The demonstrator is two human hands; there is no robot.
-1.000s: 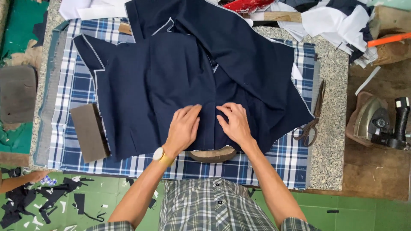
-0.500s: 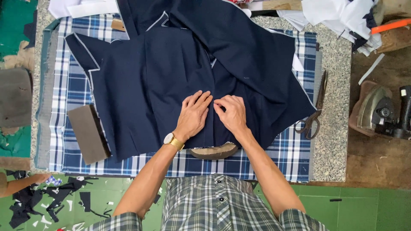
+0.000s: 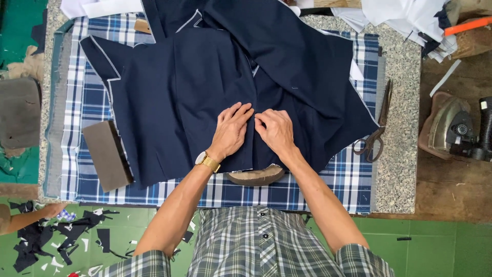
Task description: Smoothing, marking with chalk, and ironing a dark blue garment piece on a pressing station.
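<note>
A person's left hand (image 3: pixel 231 129) and right hand (image 3: pixel 275 130) are pressing side by side on a navy cloth (image 3: pixel 205 97) lying spread over a blue-and-white checked cover (image 3: pixel 318 187) on a speckled stone surface (image 3: pixel 405 128). Both hands are lying flat, fingers pointing to the far side and nearly touching at the fingertips; neither grip is closing on anything, though the right fingertips are bunching slightly at a seam or fold between them.

The cloth is running long from left to right, with a pointed corner reaching to the far left and another point aiming right toward a pair of scissors (image 3: pixel 376 131) lying just beyond its edge. Its far portion is being cut off by the top of the view. A brown padded block (image 3: pixel 256 176) is peeking from under the near edge of the cloth, mostly hidden. A grey-brown block (image 3: pixel 106 155) is resting at the left, touching the cloth's edge.

Bare checked cover is showing along the near and left edges. An iron (image 3: pixel 451 125) is sitting well apart at the right. Dark scraps (image 3: pixel 56 236) are littering the green floor (image 3: pixel 451 249) near left.
</note>
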